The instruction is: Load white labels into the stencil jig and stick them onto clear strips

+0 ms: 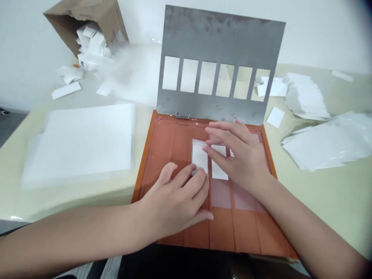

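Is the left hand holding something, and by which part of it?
The left hand touches the lower end of a white paper strip; a true grip cannot be told.

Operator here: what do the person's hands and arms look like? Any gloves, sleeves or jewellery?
The left hand and right hand are bare, with no gloves, and no ring or watch shows. The left forearm and right forearm are bare too, with no sleeve in view. Below them is something dark, perhaps dark clothing.
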Demonstrator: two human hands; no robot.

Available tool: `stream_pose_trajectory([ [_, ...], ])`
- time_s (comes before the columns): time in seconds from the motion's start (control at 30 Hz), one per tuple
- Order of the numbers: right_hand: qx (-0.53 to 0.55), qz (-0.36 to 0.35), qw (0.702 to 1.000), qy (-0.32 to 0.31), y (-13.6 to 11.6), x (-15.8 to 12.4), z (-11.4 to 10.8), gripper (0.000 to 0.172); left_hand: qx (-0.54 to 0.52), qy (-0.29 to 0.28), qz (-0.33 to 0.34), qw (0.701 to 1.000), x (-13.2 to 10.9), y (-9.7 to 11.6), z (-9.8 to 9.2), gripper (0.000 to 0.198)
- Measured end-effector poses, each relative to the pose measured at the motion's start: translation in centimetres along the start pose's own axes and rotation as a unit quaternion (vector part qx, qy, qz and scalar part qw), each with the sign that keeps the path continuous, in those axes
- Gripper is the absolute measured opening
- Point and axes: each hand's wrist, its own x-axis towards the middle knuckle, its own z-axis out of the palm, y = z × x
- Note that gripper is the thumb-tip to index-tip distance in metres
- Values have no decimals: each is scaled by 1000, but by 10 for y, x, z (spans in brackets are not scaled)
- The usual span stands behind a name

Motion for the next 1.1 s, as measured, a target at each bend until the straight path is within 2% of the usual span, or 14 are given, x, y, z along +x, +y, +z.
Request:
stream_pose_trajectory([
  [0.1,-9,-28,1000,-5,2,-3,1,15,1,3,0,1000,1,0,-1,50],
  [0.33,-3,-49,997,-59,-7,-7,-5,18,-3,-8,-1,1000,0,0,-1,51],
  [0.47,10,-52,996,-69,-9,-9,-7,21,-4,-17,-2,1000,-1,1,0,53],
  [0.63,32,-52,993,-100,-7,-11,-8,24,0,-6,-5,1000,0,1,0,52],
  [1.1,-3,-92,992,-85,-8,-10,-10,24,3,-16,-11,1000,-1,1,-2,50],
])
